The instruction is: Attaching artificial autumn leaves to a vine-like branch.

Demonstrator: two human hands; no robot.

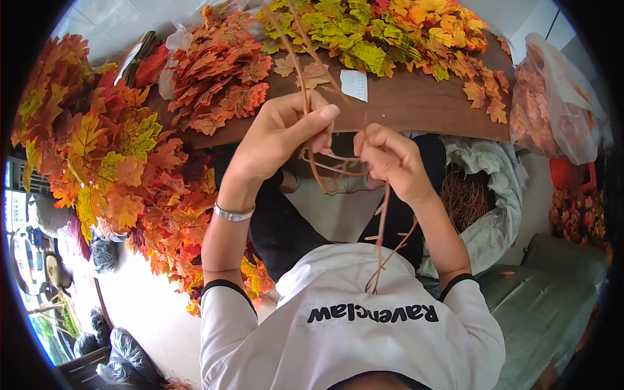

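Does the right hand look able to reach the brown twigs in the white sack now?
Probably yes: the white sack is open on that side with the brown twigs exposed, though the right hand may need to release its thin stem first.

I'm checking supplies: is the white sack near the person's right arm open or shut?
Open: the white sack has its mouth spread wide, with brown twigs showing inside.

a brown table point(416, 107) stands on brightly lit floor point(149, 292).
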